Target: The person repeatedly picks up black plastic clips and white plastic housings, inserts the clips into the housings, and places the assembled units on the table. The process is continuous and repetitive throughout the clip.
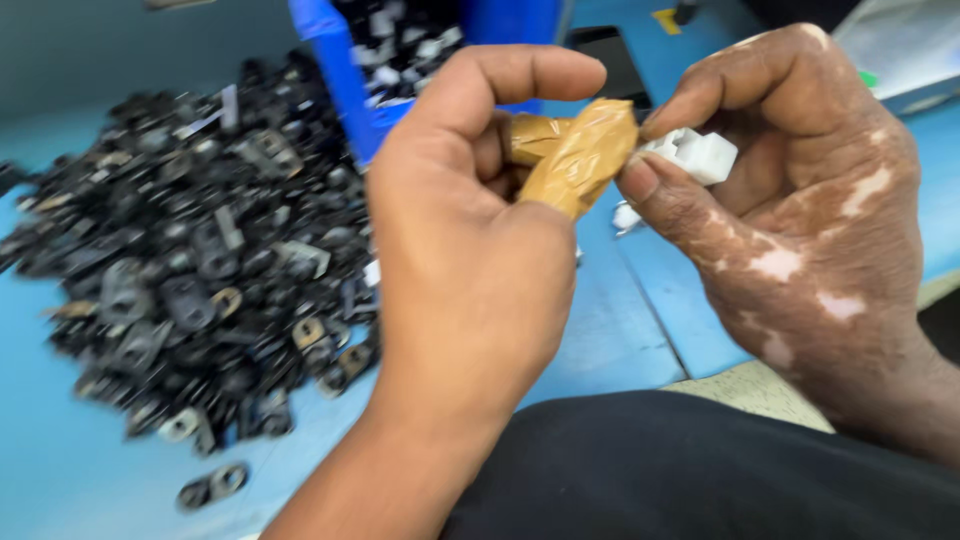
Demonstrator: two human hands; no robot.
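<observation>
We see the left half of the bench (60, 470) blocked by a spread heap of small dark metal parts (190, 250), with a blue bin (345, 70) standing at top centre. Bare blue surface lies open along the lower left edge and at centre right, beneath the two raised hands.

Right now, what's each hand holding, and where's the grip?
The right hand pinches a small white plastic part at its end, between thumb and forefinger. The left hand, thumb wrapped in tan tape, touches it; whether it grips, unclear.

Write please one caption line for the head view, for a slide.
Right hand pinches a small white plastic part against the left hand's tape-wrapped thumb, beside a pile of dark metal pieces.
</observation>
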